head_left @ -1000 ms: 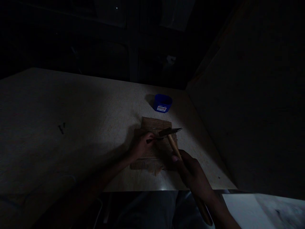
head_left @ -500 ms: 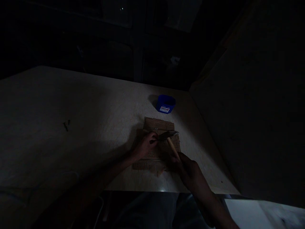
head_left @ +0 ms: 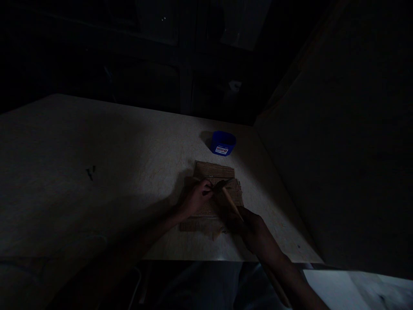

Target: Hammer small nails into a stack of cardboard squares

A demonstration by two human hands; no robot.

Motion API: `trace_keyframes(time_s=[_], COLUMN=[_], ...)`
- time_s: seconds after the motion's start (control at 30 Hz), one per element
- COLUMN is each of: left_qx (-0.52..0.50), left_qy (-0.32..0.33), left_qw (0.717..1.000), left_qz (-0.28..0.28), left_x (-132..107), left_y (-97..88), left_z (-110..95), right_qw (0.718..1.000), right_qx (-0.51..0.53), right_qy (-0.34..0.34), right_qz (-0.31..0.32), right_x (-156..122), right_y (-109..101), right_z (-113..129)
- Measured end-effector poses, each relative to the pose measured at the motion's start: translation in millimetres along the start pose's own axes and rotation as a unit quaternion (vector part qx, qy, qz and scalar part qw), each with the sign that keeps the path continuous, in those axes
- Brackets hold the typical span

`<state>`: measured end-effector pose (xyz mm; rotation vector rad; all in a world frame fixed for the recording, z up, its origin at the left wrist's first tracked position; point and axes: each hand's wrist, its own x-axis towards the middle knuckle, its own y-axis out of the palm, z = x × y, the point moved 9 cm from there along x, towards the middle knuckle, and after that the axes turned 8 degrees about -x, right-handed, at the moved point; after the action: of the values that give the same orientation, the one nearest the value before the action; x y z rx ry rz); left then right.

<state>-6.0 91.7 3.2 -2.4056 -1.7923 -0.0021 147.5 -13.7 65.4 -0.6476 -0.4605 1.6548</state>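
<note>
My right hand is closed around the wooden handle of a hammer. The hammer's dark head is close beside the fingertips of my left hand, over a rough brown board. Those left fingers are pinched together and rest at the board; whatever they hold is too dark and small to make out. More brown, grooved pieces show at the board's far side and near side. Deep shadow hides the spot beneath the hammer head.
A blue plastic tub with a white label stands beyond the board. Small dark pieces like nails or screws lie on the pale tabletop at left. A tall dark panel rises along the right side.
The hammer head has moved slightly left, nearer my left fingertips. My left hand keeps its pinch in almost the same place, and the view has shifted a little.
</note>
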Motion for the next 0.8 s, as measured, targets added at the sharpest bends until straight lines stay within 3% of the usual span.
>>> trace_keyframes(time_s=[0.1, 0.2, 0.33, 0.6, 0.8], left_qx=[-0.005, -0.006, 0.002, 0.013, 0.001], left_qy=[0.003, 0.001, -0.001, -0.011, -0.016], left_qw=[1.0, 1.0, 1.0, 1.0, 1.0], left_qz=[0.005, -0.001, -0.007, -0.016, -0.017], left_x=[-0.2, -0.4, -1.2, -2.1, -3.0], left_y=[0.1, -1.6, -3.1, -4.2, -6.2], left_z=[1.7, 4.1, 3.9, 5.4, 6.3], right_qw=[0.998, 0.991, 0.987, 0.997, 0.979], right_qx=[0.045, 0.094, 0.123, 0.054, 0.172], right_qy=[-0.002, 0.039, 0.065, 0.001, 0.058], right_qz=[-0.043, -0.082, -0.076, -0.056, -0.093], right_x=[-4.7, -9.0, -10.8, -10.6, -3.1], right_y=[-8.1, -14.6, -11.3, -3.0, -3.1], right_z=[-1.0, -12.4, -23.0, -9.4, -25.7])
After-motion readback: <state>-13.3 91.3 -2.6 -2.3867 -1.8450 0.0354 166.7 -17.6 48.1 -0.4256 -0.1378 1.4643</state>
